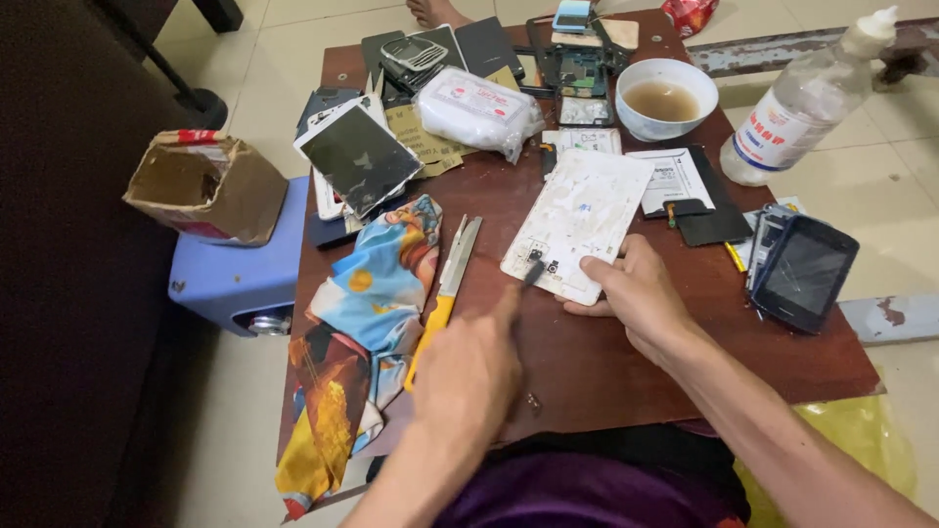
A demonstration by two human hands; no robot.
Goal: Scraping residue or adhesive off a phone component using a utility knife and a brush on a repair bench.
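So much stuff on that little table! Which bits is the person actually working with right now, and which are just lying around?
In use:
- white phone back panel, steadied by the right hand
- thin dark tool, held by the left hand, tip on the panel

Lying about:
- yellow-handled scissors
- colourful cloth
- bowl of brownish liquid
- clear plastic bottle
- black phone
- cardboard box

white wipes pack [476, 110], dark phone screen [806, 271]

Figure: the person's own body. Left hand [468, 376] and right hand [641, 293] are bare, without gloves, rings or watch. Both forearms are sleeveless. A purple garment [577, 494] covers the lap beneath the forearms.
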